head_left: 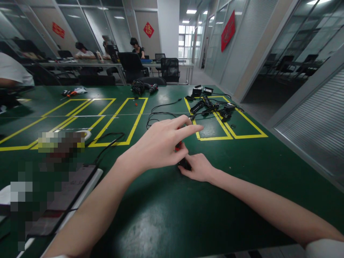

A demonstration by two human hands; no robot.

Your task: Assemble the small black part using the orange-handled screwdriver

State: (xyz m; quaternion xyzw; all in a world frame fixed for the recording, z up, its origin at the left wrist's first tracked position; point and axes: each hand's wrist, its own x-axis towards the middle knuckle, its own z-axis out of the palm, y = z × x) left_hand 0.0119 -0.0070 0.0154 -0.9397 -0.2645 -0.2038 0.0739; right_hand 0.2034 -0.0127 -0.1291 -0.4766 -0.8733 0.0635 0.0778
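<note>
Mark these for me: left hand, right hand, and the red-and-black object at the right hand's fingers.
Left hand (pixel 163 142): head view, on the back of the hand.
Right hand (pixel 199 167): head view, on the back of the hand.
Red-and-black object (pixel 185 165): head view, on its black part.

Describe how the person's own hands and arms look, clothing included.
Left hand and right hand are ungloved; no rings or watches show. Left forearm and right forearm are bare. A whitish right sleeve shows at the frame's bottom.
</note>
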